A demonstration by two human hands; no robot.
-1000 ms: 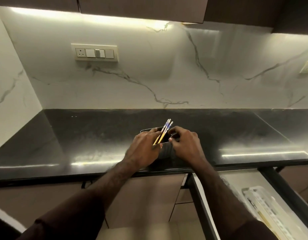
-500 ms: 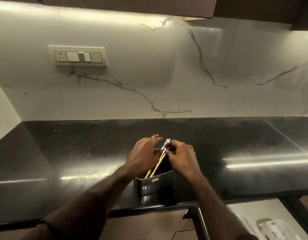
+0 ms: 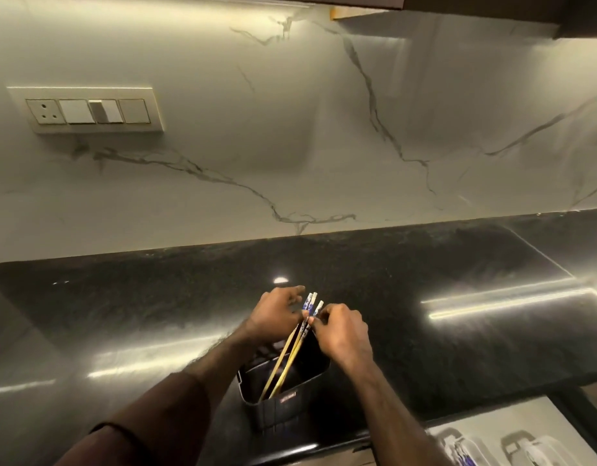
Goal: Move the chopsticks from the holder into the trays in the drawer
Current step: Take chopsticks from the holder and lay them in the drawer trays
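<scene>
A dark rectangular holder [image 3: 283, 403] stands on the black countertop near its front edge. Several yellow chopsticks [image 3: 292, 351] with blue-and-white patterned tops lean in it, tips down, tops pointing away from me. My right hand [image 3: 341, 332] pinches the patterned top part of the chopsticks between thumb and fingertips. My left hand [image 3: 277, 314] is on the left side of the chopstick tops, fingers spread and curled around them; whether it touches them is unclear. At the lower right, the open drawer shows clear plastic trays [image 3: 529, 447].
The black countertop [image 3: 122, 314] stretches left and right, with a white marble backsplash behind. A switch plate [image 3: 89, 111] is on the wall at upper left. Dark cabinets [image 3: 492, 8] hang overhead. The drawer's dark frame [image 3: 579, 415] juts out at lower right.
My view has tipped upward and closer, so the holder now sits lower in frame. The chopsticks have risen a little in the holder, with my right hand pinching their tops.
</scene>
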